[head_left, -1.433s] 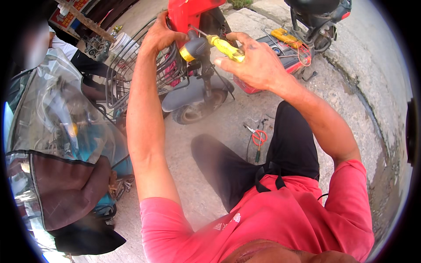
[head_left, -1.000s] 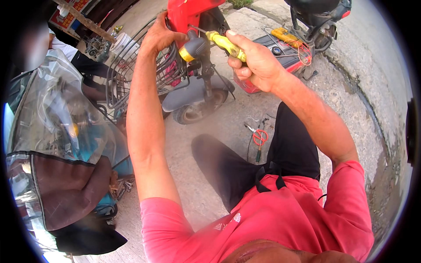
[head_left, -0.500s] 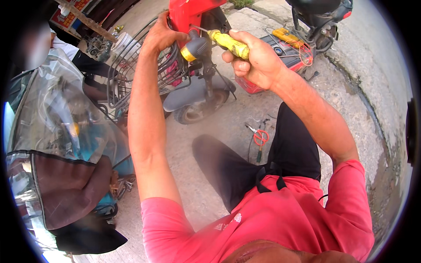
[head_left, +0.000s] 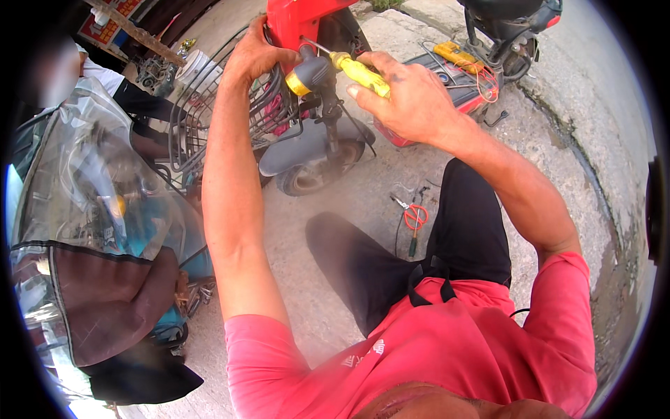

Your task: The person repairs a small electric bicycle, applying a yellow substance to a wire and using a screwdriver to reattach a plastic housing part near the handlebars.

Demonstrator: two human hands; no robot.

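My right hand (head_left: 410, 98) is closed round the yellow handle of a screwdriver (head_left: 364, 75), its back turned up. The thin metal shaft runs left to the red front panel (head_left: 293, 26) of a scooter; whether the tip sits in a screw is too small to tell. At that panel's left edge, my left hand (head_left: 257, 56) holds on, its thumb reaching across below the red plastic and its other fingers partly hidden. Just under the thumb is a dark turn signal lamp with an amber lens (head_left: 301, 81). The grey front mudguard (head_left: 296, 150) lies lower down.
A wire basket (head_left: 192, 133) flanks the scooter at left. Orange-handled scissors (head_left: 416, 217) and a green-handled tool (head_left: 412, 246) lie on the concrete between my legs. A yellow meter (head_left: 457, 57) rests on another red vehicle. Clear plastic sheeting (head_left: 84, 174) and another person (head_left: 105, 75) are at left.
My right hand has rolled over on the screwdriver, from fingers curled underneath to the back of the hand upward. My left hand has hardly moved.
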